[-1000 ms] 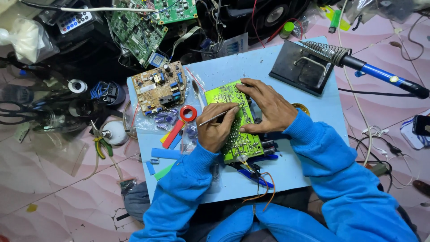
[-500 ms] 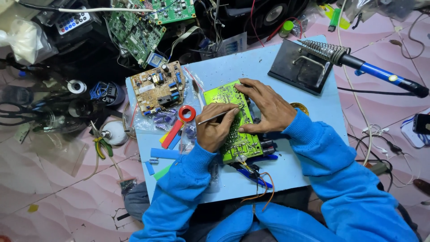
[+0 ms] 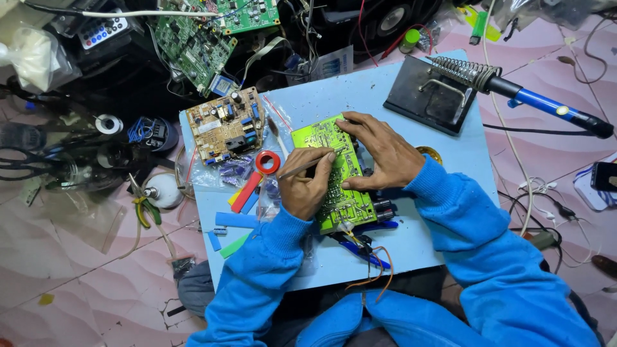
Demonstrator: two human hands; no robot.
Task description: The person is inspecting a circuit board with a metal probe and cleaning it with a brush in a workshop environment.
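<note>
Down on the pale blue work board point(image 3: 411, 244), the bright green circuit board point(image 3: 334, 173) lies tilted, solder side up, right at the centre. The left hand point(image 3: 307, 186) is curled shut around a thin rod-like tool point(image 3: 302, 169), pencil grip, its tip resting on the green board's left half. The right hand point(image 3: 379, 154) lies flat and spread across the board's far right edge, fingers pinning it down, holding nothing else.

Just left sits a tan circuit board point(image 3: 226, 126) with components facing up, and a red roll of tape point(image 3: 267, 162) lies between it and the left hand. Far right, a blue-handled soldering iron point(image 3: 546, 108) rests in its coil stand on a dark base point(image 3: 432, 95).

The risk here, as I read it: that tip could skid off the smooth green surface and scratch a track, should the right hand's pressure ease and the board pivot. Loose orange wires point(image 3: 374, 273) at the near edge could also snag a blue sleeve point(image 3: 257, 283).
</note>
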